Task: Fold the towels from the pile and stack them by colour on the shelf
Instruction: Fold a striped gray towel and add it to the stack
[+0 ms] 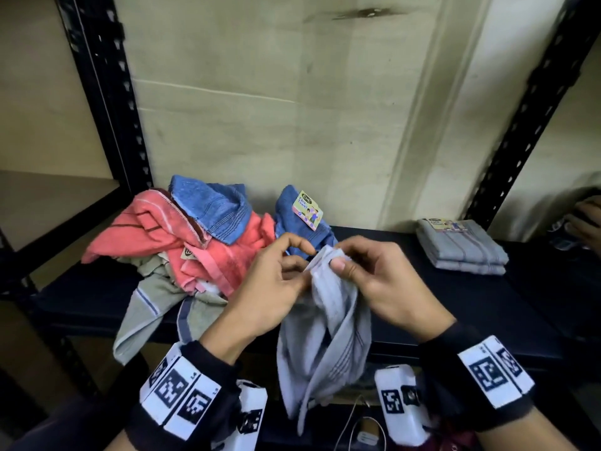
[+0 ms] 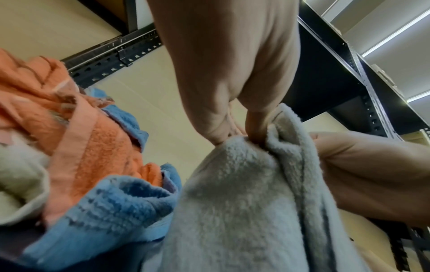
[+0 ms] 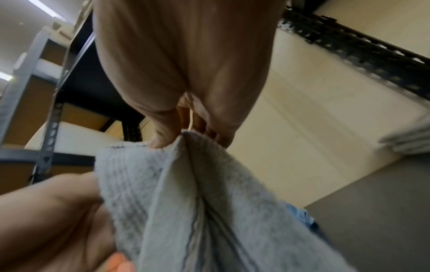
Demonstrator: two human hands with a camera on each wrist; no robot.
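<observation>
A grey towel (image 1: 325,333) with thin dark stripes hangs in front of the dark shelf (image 1: 455,297), held up by both hands at its top edge. My left hand (image 1: 276,284) pinches the top on the left side, seen close in the left wrist view as the grey towel (image 2: 244,193) caught between thumb and finger. My right hand (image 1: 367,275) pinches the same edge from the right, thumb on the front; the right wrist view shows the grey towel (image 3: 186,193) under its fingertips. The unfolded pile (image 1: 195,242) of coral, blue and beige towels lies on the shelf to the left.
Two folded grey towels (image 1: 461,249) are stacked at the shelf's right end. A folded blue towel (image 1: 302,219) with a paper label lies behind my hands. Black slotted uprights (image 1: 107,92) stand at both sides. Another person's hand (image 1: 585,219) shows at the far right edge.
</observation>
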